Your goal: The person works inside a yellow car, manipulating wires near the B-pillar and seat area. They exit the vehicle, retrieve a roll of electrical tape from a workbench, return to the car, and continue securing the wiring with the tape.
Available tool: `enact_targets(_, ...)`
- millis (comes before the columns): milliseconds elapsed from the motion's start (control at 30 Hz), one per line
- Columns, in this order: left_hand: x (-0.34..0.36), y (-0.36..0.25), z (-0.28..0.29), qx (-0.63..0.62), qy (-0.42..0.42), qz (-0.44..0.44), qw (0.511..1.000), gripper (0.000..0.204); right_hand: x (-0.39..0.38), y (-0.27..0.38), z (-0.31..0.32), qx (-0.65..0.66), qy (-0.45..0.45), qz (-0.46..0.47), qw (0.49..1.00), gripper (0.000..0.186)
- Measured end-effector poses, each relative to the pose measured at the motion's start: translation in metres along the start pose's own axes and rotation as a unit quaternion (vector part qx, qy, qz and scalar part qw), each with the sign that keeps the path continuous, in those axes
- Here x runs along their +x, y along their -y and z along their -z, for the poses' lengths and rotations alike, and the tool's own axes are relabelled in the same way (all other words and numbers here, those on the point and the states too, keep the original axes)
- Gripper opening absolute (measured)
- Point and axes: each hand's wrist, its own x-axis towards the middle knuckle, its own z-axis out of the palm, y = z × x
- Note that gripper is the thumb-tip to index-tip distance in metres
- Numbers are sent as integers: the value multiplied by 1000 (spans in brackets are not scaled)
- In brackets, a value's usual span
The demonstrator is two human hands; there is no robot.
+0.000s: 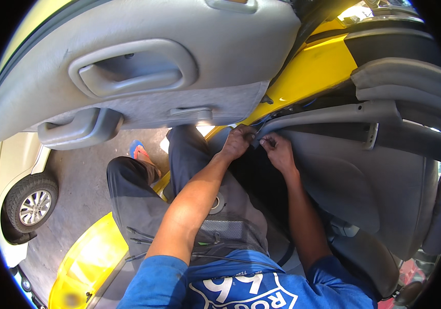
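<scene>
My left hand [238,141] is closed in a pinch at the edge of the grey interior trim, beside the yellow car body [308,72]. Close by on its right, my right hand [279,151] also has its fingers pressed together. Between the two sets of fingertips is something thin and dark, too small to name. A long grey trim strip [328,116] runs rightward from just above my right hand. Below that strip spreads a large grey panel [354,177]. A dark gap in the trim lies above the strip.
An open door with a grey lining [231,49] and a pull handle [81,130] hangs over the upper left. My legs [187,154] are in the doorway. Outside on the concrete ground [79,193] stands a beige car with a silver-rimmed wheel [34,203]. A yellow panel [89,257] is lower left.
</scene>
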Motion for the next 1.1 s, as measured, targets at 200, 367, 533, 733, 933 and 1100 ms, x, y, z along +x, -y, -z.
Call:
enact_targets(200, -2, -1, -1, -132, 43, 56, 989, 24, 12, -12, -15, -49, -48, 19, 997, 19)
enact_targets(367, -1, 0, 4, -81, 43, 28, 995, 24, 15, -20, -24, -56, -62, -6, 997, 23)
enact_targets(533, 3, 2, 4, -88, 41, 67, 993, 27, 17, -21, -29, -58, -77, -22, 995, 23)
enact_targets(733, 13, -6, 0, -155, 82, 204, 963, 40, 15, -11, -28, -84, -84, -29, 993, 23)
enact_targets(933, 16, -20, 4, -162, 119, 215, 956, 45, 13, -6, -27, -106, -88, -24, 990, 20)
enact_targets(1100, 12, -16, 5, -303, 93, 280, 906, 33, 15, -15, -25, -87, -87, 10, 992, 19)
